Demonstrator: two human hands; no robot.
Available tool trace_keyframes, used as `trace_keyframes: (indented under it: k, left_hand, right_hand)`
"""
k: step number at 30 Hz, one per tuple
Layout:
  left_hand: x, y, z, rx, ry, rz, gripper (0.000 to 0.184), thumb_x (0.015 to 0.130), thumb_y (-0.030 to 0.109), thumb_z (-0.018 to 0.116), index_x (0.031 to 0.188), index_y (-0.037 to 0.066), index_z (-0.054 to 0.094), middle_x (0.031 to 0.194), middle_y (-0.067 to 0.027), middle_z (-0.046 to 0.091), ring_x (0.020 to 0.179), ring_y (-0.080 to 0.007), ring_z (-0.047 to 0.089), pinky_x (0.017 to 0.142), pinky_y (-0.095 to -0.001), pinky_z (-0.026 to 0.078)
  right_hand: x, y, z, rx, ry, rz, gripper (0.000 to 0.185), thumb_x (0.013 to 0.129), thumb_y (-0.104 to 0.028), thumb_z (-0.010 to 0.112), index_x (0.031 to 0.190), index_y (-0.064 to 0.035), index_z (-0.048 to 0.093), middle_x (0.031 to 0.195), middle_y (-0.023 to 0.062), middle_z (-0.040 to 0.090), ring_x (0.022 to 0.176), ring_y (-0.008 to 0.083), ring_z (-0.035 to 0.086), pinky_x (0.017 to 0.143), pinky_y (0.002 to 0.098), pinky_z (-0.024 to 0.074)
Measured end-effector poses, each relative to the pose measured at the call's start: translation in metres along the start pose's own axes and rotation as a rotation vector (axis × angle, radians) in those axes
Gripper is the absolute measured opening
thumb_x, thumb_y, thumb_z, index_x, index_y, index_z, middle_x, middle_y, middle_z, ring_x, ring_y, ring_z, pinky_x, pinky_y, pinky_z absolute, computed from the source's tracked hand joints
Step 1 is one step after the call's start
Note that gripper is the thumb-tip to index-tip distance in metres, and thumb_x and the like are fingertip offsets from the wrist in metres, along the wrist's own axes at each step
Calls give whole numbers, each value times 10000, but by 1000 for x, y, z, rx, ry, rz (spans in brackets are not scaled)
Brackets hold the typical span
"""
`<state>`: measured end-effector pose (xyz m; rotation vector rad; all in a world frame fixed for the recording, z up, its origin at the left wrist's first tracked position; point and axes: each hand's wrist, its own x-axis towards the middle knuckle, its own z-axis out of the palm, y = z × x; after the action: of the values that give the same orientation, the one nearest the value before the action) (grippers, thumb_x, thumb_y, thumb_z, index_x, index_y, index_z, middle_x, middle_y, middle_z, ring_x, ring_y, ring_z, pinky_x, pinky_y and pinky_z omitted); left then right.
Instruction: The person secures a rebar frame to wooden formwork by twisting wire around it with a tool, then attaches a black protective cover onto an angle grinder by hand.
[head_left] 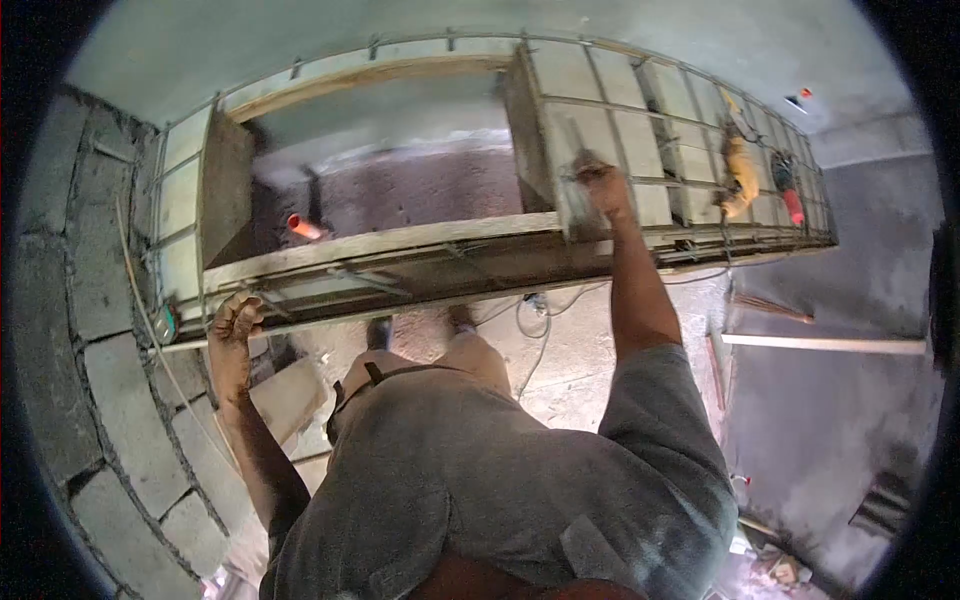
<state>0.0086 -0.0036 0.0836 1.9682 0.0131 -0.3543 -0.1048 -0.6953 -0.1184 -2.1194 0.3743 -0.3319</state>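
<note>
My right hand (603, 192) is closed over the steel bar grid (606, 103) on top of the wooden formwork. Motion blurs its fingertips, and what they grip, if anything, cannot be made out. My left hand (235, 318) is curled closed at the near left edge of the formwork, close to the front board (400, 243). Whatever it may hold is hidden. Between the hands is a rectangular opening framed by boards, with an orange pipe end (304, 226) inside it.
A yellow power tool (741, 178) and a red-handled tool (790, 200) lie on the grid at right. A teal object (164, 323) sits at the left corner. A cable (548, 318) trails below. Block wall (130, 420) stands at left, a wooden batten (825, 344) at right.
</note>
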Motion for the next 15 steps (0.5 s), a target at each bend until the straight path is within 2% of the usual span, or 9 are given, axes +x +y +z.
trace_keyframes:
  k: [1, 3, 4, 7, 9, 10, 12, 14, 15]
  left_hand:
    - [-8, -8, -10, 1, 22, 6, 331, 934, 270, 665, 1186, 57, 647, 1010, -50, 683, 863, -118, 624, 733, -266, 509]
    - [-17, -31, -31, 10, 63, -48, 331, 936, 283, 661, 1185, 65, 648, 1010, -43, 681, 855, -117, 622, 732, -265, 506]
    - [-22, -42, -38, 7, 86, -93, 332, 938, 296, 657, 1183, 73, 650, 1009, -35, 680, 848, -115, 621, 730, -264, 503]
    - [-35, -51, -43, -54, 165, -124, 313, 949, 290, 637, 1182, 80, 649, 1026, -29, 677, 843, -118, 616, 718, -267, 509]
    - [-35, -49, -43, -71, 182, -130, 316, 950, 275, 632, 1192, 71, 642, 1049, -44, 680, 865, -140, 621, 739, -278, 512]
    - [-32, -43, -39, -71, 186, -139, 316, 950, 275, 632, 1192, 71, 642, 1049, -44, 680, 865, -140, 621, 739, -278, 512]
    - [-24, -22, -27, -22, 135, -50, 328, 940, 265, 641, 1196, 60, 641, 1068, -60, 679, 889, -158, 631, 765, -287, 514]
    - [-12, 13, -3, -3, 121, -1, 319, 928, 237, 651, 1194, 61, 647, 1089, -74, 679, 914, -159, 634, 788, -296, 517]
    - [-6, 34, 9, -5, 66, 55, 322, 926, 235, 654, 1197, 61, 648, 1087, -76, 678, 923, -154, 634, 796, -298, 517]
  right_hand:
    - [5, 15, 2, 523, 78, 145, 251, 861, -150, 608, 1064, -12, 663, 992, 91, 712, 937, 267, 672, 806, 408, 526]
    - [6, 6, -4, 797, 79, 167, 234, 867, -99, 591, 1060, 15, 660, 990, 81, 707, 934, 253, 671, 794, 384, 535]
    - [1, -9, -11, 643, 140, 219, 221, 892, -94, 563, 1066, -1, 661, 922, 77, 694, 739, 203, 627, 618, 328, 496]
    - [4, -29, -25, 481, 297, 356, 218, 922, -91, 529, 1085, -25, 657, 847, 63, 682, 485, 138, 537, 386, 276, 396]
    - [3, -84, -26, 631, 502, 466, 175, 931, -121, 544, 1052, -51, 649, 782, 25, 652, 415, 119, 452, 347, 281, 331]
    - [4, -100, -33, 629, 494, 471, 175, 931, -121, 544, 1052, -51, 649, 782, 25, 652, 415, 119, 452, 347, 281, 331]
    - [5, -123, -41, 626, 562, 381, 157, 909, -36, 530, 998, -10, 656, 748, 14, 604, 600, 118, 545, 499, 262, 423]
    - [3, -169, -45, 619, 532, 216, 78, 923, -112, 563, 943, -74, 627, 661, -29, 497, 488, 76, 392, 414, 240, 312]
    - [-4, -206, -47, 609, 432, 240, 81, 916, -101, 565, 954, -64, 627, 652, -31, 488, 505, 71, 391, 432, 230, 308]
